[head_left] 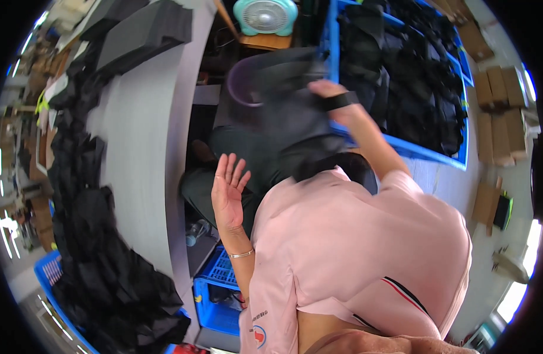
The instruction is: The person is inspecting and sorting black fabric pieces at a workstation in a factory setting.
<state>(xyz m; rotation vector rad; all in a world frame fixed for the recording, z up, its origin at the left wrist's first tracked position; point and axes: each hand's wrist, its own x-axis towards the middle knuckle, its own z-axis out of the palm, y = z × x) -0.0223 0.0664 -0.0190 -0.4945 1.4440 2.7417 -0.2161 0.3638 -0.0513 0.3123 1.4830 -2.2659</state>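
My right hand (330,93), with a black band round its wrist, is raised beside the big blue crate. Its fingers grip the edge of a black fabric piece (289,103), which hangs over my lap and is smeared by motion. My left hand (229,192) is held up near the table edge, palm showing and fingers stretched, with nothing in it. A thin bracelet circles that wrist. Several dark fabric pieces (413,94) fill the blue crate (401,147) on the right.
A grey table (138,135) on the left bears a black stack (144,38) and a long heap of black fabric (94,236). A turquoise fan (265,16) stands ahead, near a purple tub (239,82). A smaller blue crate (221,310) sits below; cardboard boxes (501,135) line the right.
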